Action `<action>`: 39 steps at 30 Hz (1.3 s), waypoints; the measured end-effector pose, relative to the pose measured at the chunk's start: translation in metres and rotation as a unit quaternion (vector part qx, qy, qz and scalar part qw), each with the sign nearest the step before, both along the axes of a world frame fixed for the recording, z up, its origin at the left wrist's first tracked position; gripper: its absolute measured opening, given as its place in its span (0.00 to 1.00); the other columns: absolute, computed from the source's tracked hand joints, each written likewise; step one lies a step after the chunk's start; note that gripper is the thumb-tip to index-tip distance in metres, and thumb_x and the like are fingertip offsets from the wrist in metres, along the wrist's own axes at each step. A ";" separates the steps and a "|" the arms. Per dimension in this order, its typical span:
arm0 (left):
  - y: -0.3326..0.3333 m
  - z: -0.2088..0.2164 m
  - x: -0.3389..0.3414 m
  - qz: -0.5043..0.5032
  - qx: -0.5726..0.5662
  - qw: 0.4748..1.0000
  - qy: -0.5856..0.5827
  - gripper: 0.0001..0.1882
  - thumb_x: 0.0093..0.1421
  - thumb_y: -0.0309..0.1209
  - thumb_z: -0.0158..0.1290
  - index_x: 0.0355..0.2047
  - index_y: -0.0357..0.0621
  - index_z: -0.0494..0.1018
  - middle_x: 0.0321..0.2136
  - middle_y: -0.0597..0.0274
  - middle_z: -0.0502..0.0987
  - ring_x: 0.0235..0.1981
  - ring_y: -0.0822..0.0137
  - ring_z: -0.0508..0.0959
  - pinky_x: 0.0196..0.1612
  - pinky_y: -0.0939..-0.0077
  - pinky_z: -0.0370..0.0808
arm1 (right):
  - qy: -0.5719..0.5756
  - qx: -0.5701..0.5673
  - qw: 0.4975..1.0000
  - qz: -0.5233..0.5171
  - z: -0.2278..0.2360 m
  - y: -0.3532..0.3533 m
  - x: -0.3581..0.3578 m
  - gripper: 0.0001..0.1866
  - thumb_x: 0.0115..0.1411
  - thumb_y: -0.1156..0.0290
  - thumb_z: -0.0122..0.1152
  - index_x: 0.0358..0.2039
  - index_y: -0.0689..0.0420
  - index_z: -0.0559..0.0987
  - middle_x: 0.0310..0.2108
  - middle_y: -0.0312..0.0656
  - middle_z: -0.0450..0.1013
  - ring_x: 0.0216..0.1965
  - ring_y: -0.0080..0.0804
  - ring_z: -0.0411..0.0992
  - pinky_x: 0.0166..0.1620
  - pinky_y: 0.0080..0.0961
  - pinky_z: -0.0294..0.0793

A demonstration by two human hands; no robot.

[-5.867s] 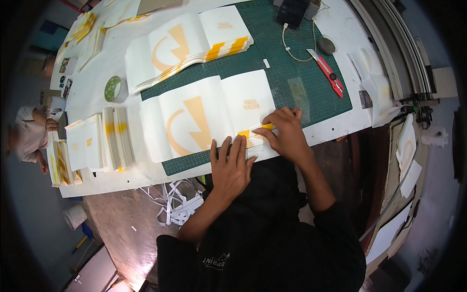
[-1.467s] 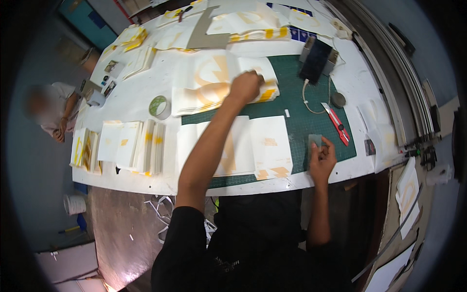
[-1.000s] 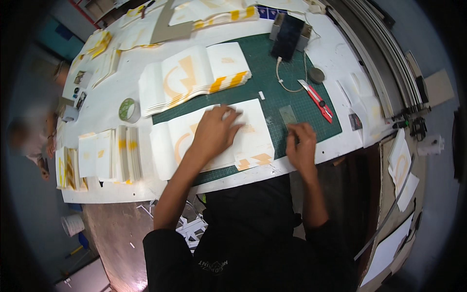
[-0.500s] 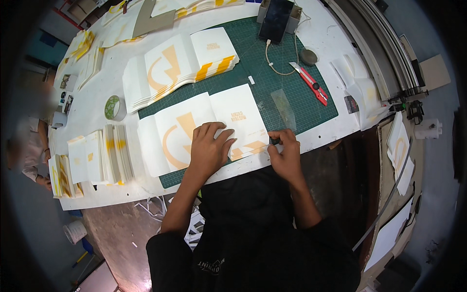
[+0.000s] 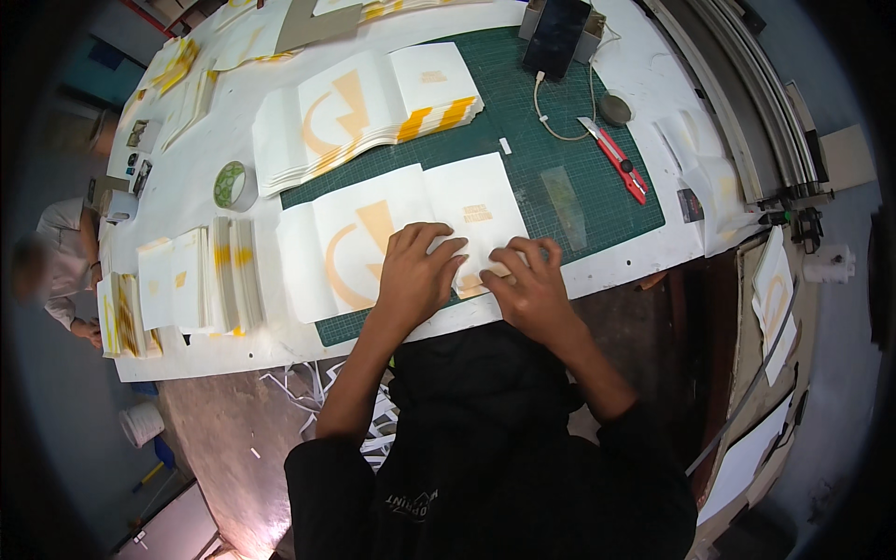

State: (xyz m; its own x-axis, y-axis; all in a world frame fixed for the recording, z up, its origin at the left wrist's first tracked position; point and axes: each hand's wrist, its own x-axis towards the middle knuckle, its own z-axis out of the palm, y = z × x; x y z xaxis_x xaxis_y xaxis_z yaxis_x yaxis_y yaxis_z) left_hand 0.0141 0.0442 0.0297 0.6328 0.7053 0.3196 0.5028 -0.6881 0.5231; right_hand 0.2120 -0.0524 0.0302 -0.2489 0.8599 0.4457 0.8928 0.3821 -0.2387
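A wide folded white paper sheet (image 5: 471, 182) with pale orange print lies on the green cutting mat (image 5: 551, 121), near the table's front edge. My left hand (image 5: 417, 273) rests on its middle, fingers bent and apart. Beside it, my right hand (image 5: 534, 287) lies over the sheet's lower right corner, fingers curved and spread, thumb toward the left hand. A striped orange strip of the sheet shows between the two hands. What lies under the right palm is hidden. Behind this sheet sits a stack of like printed sheets (image 5: 373, 112) with orange-striped edges.
A red utility knife (image 5: 618, 163), a round dark-grey object (image 5: 614, 109) and a phone (image 5: 555, 39) with a cable are at the right. A tape roll (image 5: 233, 187) and upright paper bundles (image 5: 224, 275) stand left. Another person (image 5: 67, 252) is at the far left edge.
My right hand has moved left from the sheet's right edge onto its corner, beside the left hand. The small dark thing at its fingertips no longer shows. The whole view has shifted slightly.
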 end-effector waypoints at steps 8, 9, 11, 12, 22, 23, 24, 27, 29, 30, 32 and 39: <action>-0.035 -0.004 -0.014 0.039 -0.002 0.999 -0.011 0.13 0.61 0.27 0.63 0.47 0.40 0.80 0.48 0.54 0.81 0.53 0.49 0.78 0.59 0.54 0.74 | 0.038 -0.079 0.994 0.065 -0.005 0.025 0.007 0.05 0.57 0.70 0.71 0.32 0.54 0.82 0.35 0.36 0.73 0.44 0.34 0.72 0.56 0.46 0.63; -0.045 -0.005 -0.015 0.047 0.009 0.999 -0.014 0.13 0.61 0.28 0.62 0.47 0.40 0.81 0.48 0.54 0.81 0.53 0.49 0.79 0.60 0.54 0.74 | 0.049 -0.087 0.993 0.063 -0.006 0.028 0.008 0.06 0.57 0.70 0.72 0.32 0.54 0.82 0.35 0.36 0.74 0.43 0.35 0.72 0.55 0.44 0.64; -0.062 -0.005 -0.014 0.060 0.004 0.998 0.023 0.19 0.62 0.31 0.63 0.52 0.40 0.79 0.53 0.48 0.78 0.59 0.44 0.75 0.64 0.50 0.71 | 0.072 -0.106 0.990 0.063 -0.009 0.035 0.010 0.07 0.57 0.69 0.73 0.32 0.55 0.82 0.34 0.36 0.74 0.41 0.35 0.73 0.54 0.41 0.64; -0.070 -0.001 -0.011 0.071 0.005 0.997 0.034 0.21 0.62 0.33 0.63 0.54 0.41 0.79 0.55 0.47 0.77 0.59 0.43 0.74 0.64 0.48 0.71 | 0.078 -0.111 0.989 0.063 -0.008 0.038 0.010 0.08 0.57 0.68 0.73 0.33 0.55 0.82 0.33 0.37 0.75 0.41 0.35 0.73 0.54 0.40 0.64; -0.092 -0.013 0.003 0.123 0.006 0.991 0.054 0.31 0.62 0.40 0.64 0.64 0.44 0.74 0.62 0.43 0.70 0.66 0.38 0.68 0.67 0.39 0.64 | 0.118 -0.133 0.984 0.028 -0.007 0.043 0.011 0.11 0.57 0.66 0.75 0.32 0.56 0.80 0.31 0.38 0.76 0.37 0.38 0.74 0.52 0.39 0.65; -0.092 -0.014 0.004 0.124 0.008 0.991 0.055 0.31 0.62 0.40 0.64 0.64 0.44 0.73 0.62 0.43 0.70 0.66 0.38 0.68 0.67 0.39 0.64 | 0.120 -0.133 0.983 0.025 -0.008 0.043 0.012 0.11 0.56 0.66 0.76 0.32 0.56 0.80 0.31 0.38 0.76 0.37 0.38 0.74 0.52 0.39 0.65; -0.092 -0.015 0.004 0.125 0.009 0.991 0.056 0.31 0.62 0.40 0.64 0.64 0.43 0.73 0.62 0.43 0.70 0.66 0.38 0.67 0.67 0.39 0.63 | 0.120 -0.134 0.984 0.022 -0.009 0.043 0.012 0.12 0.56 0.66 0.76 0.32 0.56 0.80 0.31 0.38 0.76 0.38 0.38 0.74 0.52 0.39 0.65; -0.092 -0.017 0.005 0.127 0.012 0.990 0.060 0.31 0.62 0.41 0.64 0.64 0.43 0.73 0.62 0.43 0.70 0.66 0.38 0.67 0.67 0.38 0.63 | 0.120 -0.129 0.984 0.011 -0.012 0.042 0.012 0.13 0.56 0.65 0.77 0.32 0.56 0.80 0.31 0.38 0.75 0.38 0.38 0.74 0.53 0.40 0.64; -0.092 -0.018 0.006 0.127 0.017 0.990 0.062 0.31 0.63 0.41 0.64 0.63 0.42 0.73 0.62 0.42 0.70 0.65 0.38 0.67 0.67 0.38 0.63 | 0.123 -0.118 0.985 0.004 -0.014 0.040 0.014 0.14 0.56 0.64 0.77 0.32 0.56 0.80 0.31 0.37 0.75 0.38 0.37 0.74 0.53 0.39 0.63; -0.092 -0.018 0.006 0.127 0.022 0.989 0.068 0.31 0.63 0.41 0.64 0.63 0.41 0.73 0.62 0.43 0.70 0.65 0.38 0.68 0.67 0.38 0.63 | 0.125 -0.117 0.985 -0.004 -0.013 0.039 0.015 0.14 0.55 0.63 0.77 0.31 0.56 0.80 0.31 0.37 0.75 0.38 0.37 0.73 0.53 0.39 0.63; -0.093 -0.018 0.007 0.126 0.031 0.988 0.079 0.31 0.63 0.42 0.63 0.62 0.38 0.72 0.62 0.44 0.70 0.65 0.40 0.68 0.68 0.37 0.62 | 0.128 -0.116 0.985 -0.023 -0.010 0.037 0.019 0.14 0.55 0.63 0.78 0.30 0.56 0.80 0.31 0.37 0.75 0.37 0.37 0.73 0.52 0.39 0.62; -0.091 -0.014 0.012 0.108 0.037 0.985 0.126 0.32 0.64 0.44 0.61 0.61 0.32 0.72 0.61 0.48 0.73 0.63 0.45 0.70 0.68 0.39 0.59 | 0.152 -0.085 0.984 -0.048 -0.019 0.033 0.028 0.14 0.55 0.63 0.78 0.28 0.55 0.80 0.30 0.36 0.75 0.37 0.35 0.71 0.52 0.38 0.60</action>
